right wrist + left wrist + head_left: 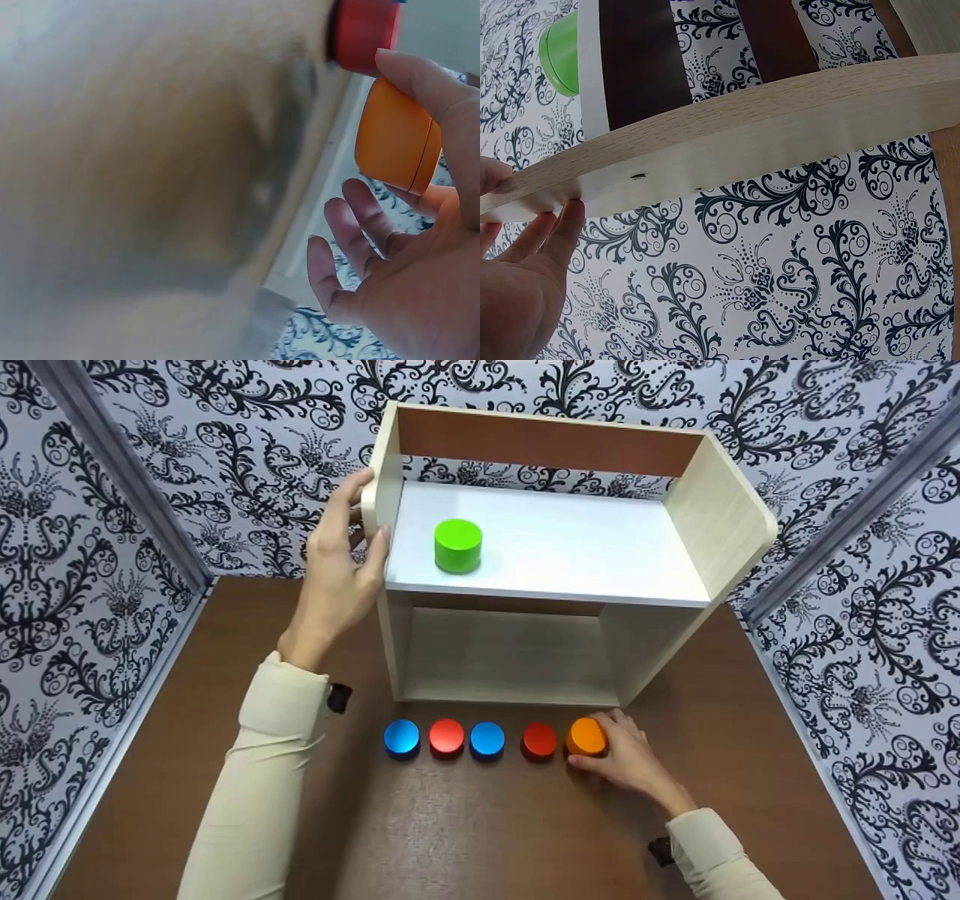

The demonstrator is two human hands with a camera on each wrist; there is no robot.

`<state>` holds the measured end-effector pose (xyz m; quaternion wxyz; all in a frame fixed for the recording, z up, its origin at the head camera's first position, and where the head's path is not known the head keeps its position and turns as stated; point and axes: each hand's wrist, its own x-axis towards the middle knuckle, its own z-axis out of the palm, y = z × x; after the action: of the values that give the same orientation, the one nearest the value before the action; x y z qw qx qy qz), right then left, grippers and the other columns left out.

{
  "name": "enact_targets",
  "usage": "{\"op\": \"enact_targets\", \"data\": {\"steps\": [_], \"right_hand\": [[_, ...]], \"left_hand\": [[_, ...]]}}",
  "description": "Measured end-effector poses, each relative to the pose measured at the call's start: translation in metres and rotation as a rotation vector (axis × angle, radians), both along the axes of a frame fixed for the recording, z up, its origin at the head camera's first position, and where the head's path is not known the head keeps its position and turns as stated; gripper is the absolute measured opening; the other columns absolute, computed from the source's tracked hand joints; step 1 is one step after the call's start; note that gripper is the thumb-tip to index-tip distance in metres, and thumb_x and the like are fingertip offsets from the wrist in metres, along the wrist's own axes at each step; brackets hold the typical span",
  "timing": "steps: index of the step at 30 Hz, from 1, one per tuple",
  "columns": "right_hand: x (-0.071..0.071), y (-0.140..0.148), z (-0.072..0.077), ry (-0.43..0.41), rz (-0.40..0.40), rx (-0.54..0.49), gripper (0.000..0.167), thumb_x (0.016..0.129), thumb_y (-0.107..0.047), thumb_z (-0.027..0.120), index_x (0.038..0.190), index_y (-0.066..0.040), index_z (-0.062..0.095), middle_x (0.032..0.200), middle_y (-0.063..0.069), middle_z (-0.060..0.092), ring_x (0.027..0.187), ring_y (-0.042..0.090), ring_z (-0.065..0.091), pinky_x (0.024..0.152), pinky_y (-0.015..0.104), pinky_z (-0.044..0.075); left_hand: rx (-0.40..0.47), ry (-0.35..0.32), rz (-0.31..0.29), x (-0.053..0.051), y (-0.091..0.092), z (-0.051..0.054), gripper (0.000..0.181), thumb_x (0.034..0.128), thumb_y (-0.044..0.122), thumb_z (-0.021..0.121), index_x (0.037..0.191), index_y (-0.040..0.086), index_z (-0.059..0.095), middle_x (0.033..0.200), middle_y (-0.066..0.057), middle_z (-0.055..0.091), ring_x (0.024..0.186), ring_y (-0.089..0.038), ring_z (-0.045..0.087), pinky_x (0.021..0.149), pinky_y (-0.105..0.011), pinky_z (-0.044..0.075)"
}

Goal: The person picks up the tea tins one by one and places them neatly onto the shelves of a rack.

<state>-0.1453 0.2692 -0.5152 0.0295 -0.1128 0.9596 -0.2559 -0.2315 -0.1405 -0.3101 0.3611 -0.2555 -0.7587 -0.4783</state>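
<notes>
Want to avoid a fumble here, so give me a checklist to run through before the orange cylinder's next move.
1. Left hand grips the side panel: ok.
2. Right hand holds the orange cylinder between thumb and fingers: ok.
3. Gap between it and the nearest red cylinder: ok, narrow.
4. Green cylinder upright on the white board: ok.
5. Orange cylinder lifted off the table: cannot tell.

Smooth plastic orange cylinder (586, 736), wood-grained shelf (720, 517)
</notes>
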Motion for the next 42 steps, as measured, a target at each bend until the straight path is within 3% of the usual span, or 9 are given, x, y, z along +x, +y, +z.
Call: {"op": "enact_targets", "data": {"steps": [8,15,21,42], "right_hand": [[0.001,-0.008,0.025,0.044,0.040,-0.016,0.062,0.079,-0.039,0.087,0.125,-0.004,0.063,0.114,0.009,0.056,0.103,0.029,0.051,0.090,0.051,0.045],[0.002,-0.016,0.051,0.056,0.056,-0.027,0.062,0.077,-0.037,0.088,0.124,-0.005,0.063,0.117,0.011,0.055,0.106,0.033,0.053,0.093,0.056,0.048],[0.005,-0.022,0.069,0.088,0.083,-0.027,0.057,0.075,-0.034,0.090,0.120,-0.008,0.064,0.108,0.002,0.053,0.096,0.022,0.050,0.083,0.043,0.047],[0.006,-0.034,0.118,0.154,0.181,-0.062,0.061,0.077,-0.041,0.088,0.123,-0.012,0.062,0.112,0.000,0.054,0.101,0.019,0.048,0.085,0.039,0.052]], "left_hand": [[0.004,-0.002,-0.010,0.000,0.000,0.001,0.053,0.0938,-0.008,0.057,0.145,-0.004,0.043,0.133,-0.023,0.056,0.114,-0.028,0.061,0.096,-0.035,0.057],[0.009,-0.008,0.003,0.001,0.000,0.000,0.054,0.0928,-0.009,0.058,0.145,-0.003,0.044,0.134,-0.022,0.056,0.115,-0.028,0.061,0.097,-0.036,0.057],[0.038,-0.031,-0.010,0.001,0.001,0.000,0.054,0.0925,-0.011,0.057,0.144,-0.001,0.046,0.135,-0.020,0.056,0.116,-0.028,0.061,0.098,-0.034,0.056],[0.021,-0.028,-0.003,0.002,0.001,0.000,0.055,0.0926,-0.010,0.058,0.146,-0.001,0.045,0.133,-0.020,0.056,0.117,-0.027,0.060,0.098,-0.032,0.056]]}}
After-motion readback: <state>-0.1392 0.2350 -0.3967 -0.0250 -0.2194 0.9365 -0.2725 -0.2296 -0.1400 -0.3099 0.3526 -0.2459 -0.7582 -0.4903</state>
